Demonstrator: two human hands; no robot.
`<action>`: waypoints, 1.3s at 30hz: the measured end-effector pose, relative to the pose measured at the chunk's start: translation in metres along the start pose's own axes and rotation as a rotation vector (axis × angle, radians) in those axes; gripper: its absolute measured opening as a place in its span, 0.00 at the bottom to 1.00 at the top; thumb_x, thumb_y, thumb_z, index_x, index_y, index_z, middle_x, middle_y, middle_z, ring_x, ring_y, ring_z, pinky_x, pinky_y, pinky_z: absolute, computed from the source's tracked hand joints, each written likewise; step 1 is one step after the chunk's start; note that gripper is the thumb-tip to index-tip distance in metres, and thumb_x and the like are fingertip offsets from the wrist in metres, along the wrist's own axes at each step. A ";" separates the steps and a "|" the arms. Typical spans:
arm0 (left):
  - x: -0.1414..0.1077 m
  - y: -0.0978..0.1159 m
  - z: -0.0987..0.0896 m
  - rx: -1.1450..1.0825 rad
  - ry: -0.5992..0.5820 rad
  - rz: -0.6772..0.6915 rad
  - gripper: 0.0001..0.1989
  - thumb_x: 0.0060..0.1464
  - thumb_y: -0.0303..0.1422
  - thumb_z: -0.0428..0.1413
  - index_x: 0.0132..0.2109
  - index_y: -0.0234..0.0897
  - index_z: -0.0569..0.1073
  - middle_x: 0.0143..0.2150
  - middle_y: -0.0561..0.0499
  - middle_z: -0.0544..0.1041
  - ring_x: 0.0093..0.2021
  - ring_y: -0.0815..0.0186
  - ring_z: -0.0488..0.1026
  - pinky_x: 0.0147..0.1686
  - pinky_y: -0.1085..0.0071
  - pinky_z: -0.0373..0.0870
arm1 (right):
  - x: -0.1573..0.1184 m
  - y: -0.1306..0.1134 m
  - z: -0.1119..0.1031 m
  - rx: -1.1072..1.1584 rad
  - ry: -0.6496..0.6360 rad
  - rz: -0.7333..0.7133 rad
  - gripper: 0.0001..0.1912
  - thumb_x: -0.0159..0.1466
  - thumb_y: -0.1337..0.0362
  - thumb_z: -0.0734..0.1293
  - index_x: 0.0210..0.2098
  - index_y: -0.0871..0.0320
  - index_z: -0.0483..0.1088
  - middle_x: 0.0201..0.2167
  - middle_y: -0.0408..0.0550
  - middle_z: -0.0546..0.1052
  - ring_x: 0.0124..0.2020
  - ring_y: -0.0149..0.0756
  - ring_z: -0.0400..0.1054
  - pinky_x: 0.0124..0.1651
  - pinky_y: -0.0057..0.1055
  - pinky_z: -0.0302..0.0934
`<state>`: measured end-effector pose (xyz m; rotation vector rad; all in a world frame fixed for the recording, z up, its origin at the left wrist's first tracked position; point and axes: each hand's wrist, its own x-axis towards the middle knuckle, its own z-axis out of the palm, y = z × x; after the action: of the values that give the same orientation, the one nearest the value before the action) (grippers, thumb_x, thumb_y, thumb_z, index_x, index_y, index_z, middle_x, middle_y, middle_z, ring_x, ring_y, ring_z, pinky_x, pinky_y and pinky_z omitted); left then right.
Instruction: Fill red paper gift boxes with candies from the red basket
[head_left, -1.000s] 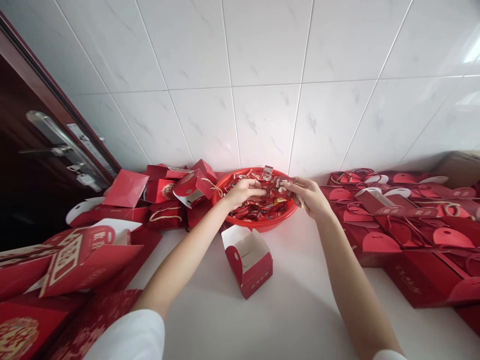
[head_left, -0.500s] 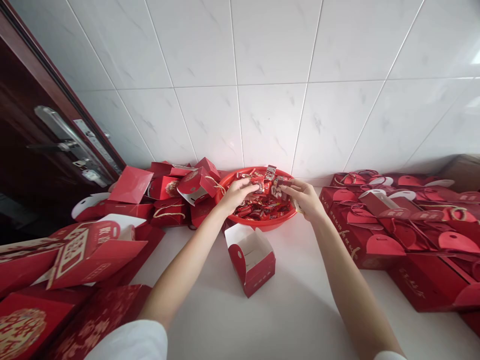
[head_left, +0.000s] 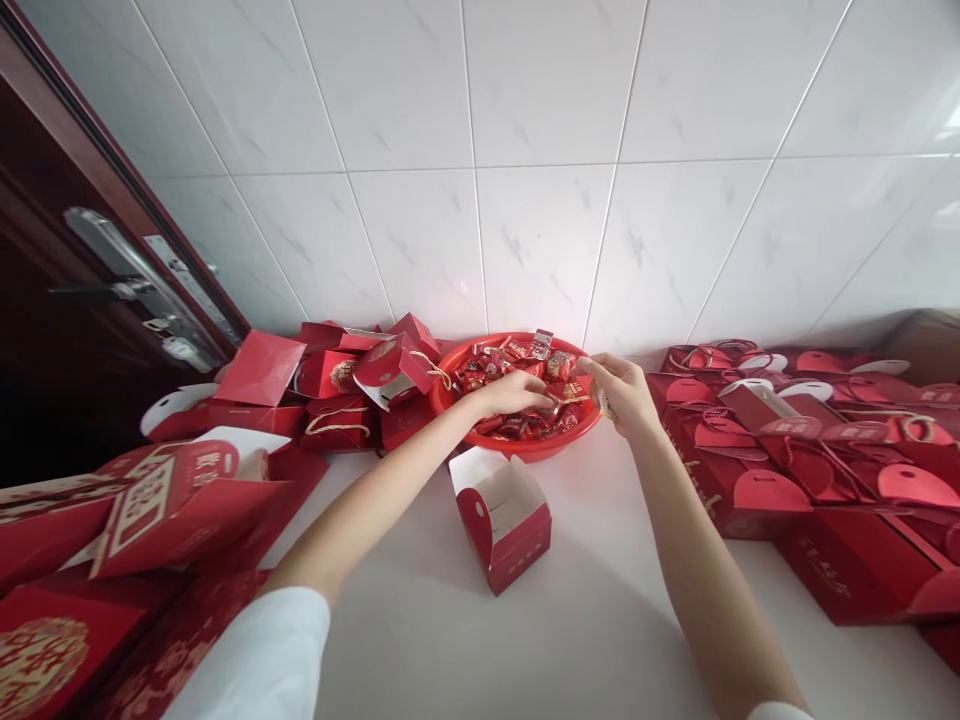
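Observation:
A red plastic basket (head_left: 528,450) full of wrapped candies (head_left: 499,365) stands against the wall. My left hand (head_left: 517,393) reaches over its middle, fingers stretched out and tips down among the candies. At the basket's right rim, my right hand (head_left: 622,393) is closed with fingers bent inward. A pale yellowish wrapped candy (head_left: 606,406) shows beneath its palm; how many pieces it holds is hidden. In front of the basket sits a red gift box (head_left: 519,562) with raised flaps, its white inside showing loose of any visible candy.
Red boxes (head_left: 262,368), some with rope handles, are heaped on the left. Rows of closed red boxes (head_left: 739,500) fill the right side of the white table (head_left: 480,655). A white tiled wall (head_left: 547,240) rises behind, and a dark door (head_left: 60,240) with a metal handle is at left.
My left hand has moved right and down into the candies, away from the red piece it was fingering. My right hand has drawn slightly right, to the basket's rim.

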<state>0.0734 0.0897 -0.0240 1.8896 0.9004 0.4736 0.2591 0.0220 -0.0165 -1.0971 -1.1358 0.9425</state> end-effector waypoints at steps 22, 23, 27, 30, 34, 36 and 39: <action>0.002 0.017 0.005 -0.551 0.183 0.100 0.13 0.40 0.36 0.70 0.35 0.36 0.82 0.36 0.49 0.82 0.39 0.63 0.77 0.44 0.66 0.72 | 0.003 0.002 0.002 0.289 0.048 0.026 0.16 0.40 0.65 0.75 0.30 0.56 0.73 0.28 0.42 0.78 0.28 0.32 0.69 0.33 0.31 0.64; -0.002 0.017 0.007 -0.578 0.188 0.126 0.14 0.41 0.37 0.70 0.37 0.36 0.82 0.37 0.49 0.83 0.40 0.62 0.78 0.45 0.65 0.73 | 0.002 0.002 0.004 0.313 0.056 0.011 0.19 0.40 0.65 0.77 0.32 0.56 0.74 0.28 0.41 0.79 0.29 0.33 0.70 0.35 0.32 0.65; -0.011 0.019 0.017 -0.662 0.223 0.223 0.17 0.44 0.39 0.69 0.42 0.38 0.81 0.42 0.50 0.82 0.44 0.61 0.78 0.48 0.63 0.74 | -0.003 0.003 0.018 0.374 0.080 -0.025 0.22 0.42 0.59 0.80 0.35 0.58 0.77 0.31 0.46 0.81 0.34 0.38 0.74 0.41 0.36 0.68; -0.013 0.020 0.024 -0.658 0.331 0.259 0.18 0.45 0.39 0.69 0.43 0.39 0.79 0.42 0.51 0.82 0.45 0.60 0.78 0.48 0.63 0.75 | -0.007 0.005 0.028 0.360 0.096 -0.026 0.21 0.46 0.54 0.78 0.35 0.58 0.77 0.32 0.47 0.81 0.36 0.40 0.75 0.41 0.36 0.69; -0.013 0.022 0.028 -0.636 0.453 0.251 0.21 0.48 0.36 0.67 0.51 0.40 0.76 0.43 0.50 0.82 0.47 0.58 0.78 0.49 0.62 0.75 | -0.011 0.006 0.035 0.362 0.089 0.010 0.20 0.49 0.50 0.77 0.35 0.57 0.76 0.34 0.47 0.80 0.37 0.39 0.75 0.39 0.32 0.69; -0.014 0.024 0.028 -0.628 0.488 0.250 0.24 0.49 0.35 0.67 0.53 0.40 0.75 0.44 0.49 0.82 0.48 0.57 0.79 0.50 0.61 0.75 | -0.011 0.006 0.036 0.374 0.041 0.039 0.21 0.49 0.50 0.76 0.36 0.57 0.76 0.37 0.47 0.80 0.39 0.39 0.74 0.39 0.32 0.70; -0.014 0.025 0.027 -0.585 0.544 0.270 0.24 0.48 0.34 0.67 0.53 0.39 0.75 0.44 0.48 0.83 0.50 0.55 0.78 0.52 0.61 0.74 | -0.011 0.006 0.035 0.353 -0.013 0.077 0.21 0.49 0.50 0.76 0.37 0.55 0.76 0.36 0.46 0.78 0.38 0.38 0.73 0.37 0.32 0.71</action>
<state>0.0915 0.0564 -0.0140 1.3529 0.7297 1.3083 0.2225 0.0189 -0.0218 -0.8515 -0.8985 1.1612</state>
